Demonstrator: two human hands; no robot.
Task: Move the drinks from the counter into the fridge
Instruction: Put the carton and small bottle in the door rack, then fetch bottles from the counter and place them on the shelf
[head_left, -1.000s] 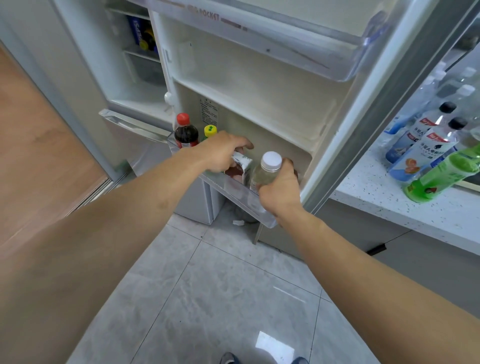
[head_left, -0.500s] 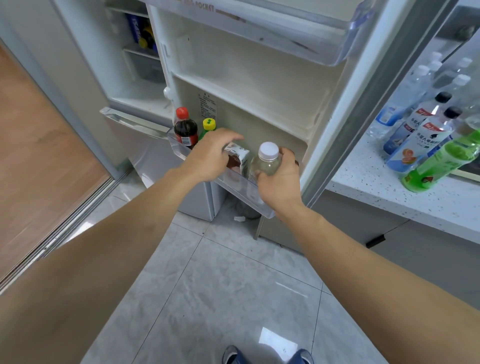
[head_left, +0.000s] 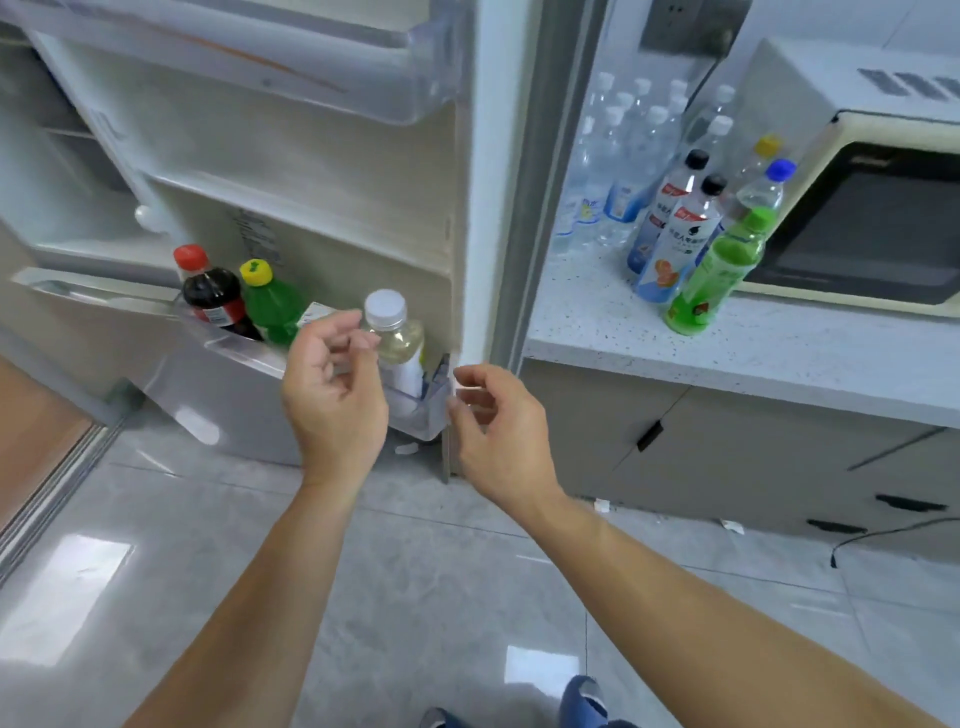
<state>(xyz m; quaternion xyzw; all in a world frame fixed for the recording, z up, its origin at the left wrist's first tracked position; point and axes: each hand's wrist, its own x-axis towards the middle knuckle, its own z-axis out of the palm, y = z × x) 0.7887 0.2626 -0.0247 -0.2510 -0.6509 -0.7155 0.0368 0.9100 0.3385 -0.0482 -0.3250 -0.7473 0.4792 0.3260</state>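
Both hands have let go and drawn back from the fridge door: the left hand (head_left: 335, 400) and right hand (head_left: 498, 426) hang loosely curled and hold nothing, whereas half a second ago the left gripped a small carton and the right a white-capped bottle.

Taking the lowest door shelf (head_left: 415, 415) as landmark: the fridge door (head_left: 311, 171) rises above it, its upper bins bare. To its right, past the door edge, the counter (head_left: 597, 332) holds a microwave (head_left: 857, 218) and many waiting drinks, among them a green bottle (head_left: 717, 275) at the front and two black-capped bottles (head_left: 675, 228) behind it.

Inside the shelf stand the cola bottle (head_left: 213, 296) and yellow-capped green bottle (head_left: 270, 306) at its left end, the white-capped bottle (head_left: 392, 338) at its right end, and the carton (head_left: 314, 312) between them, mostly hidden by the left hand.

That delivery looks finished; the likely next step is back to the counter.
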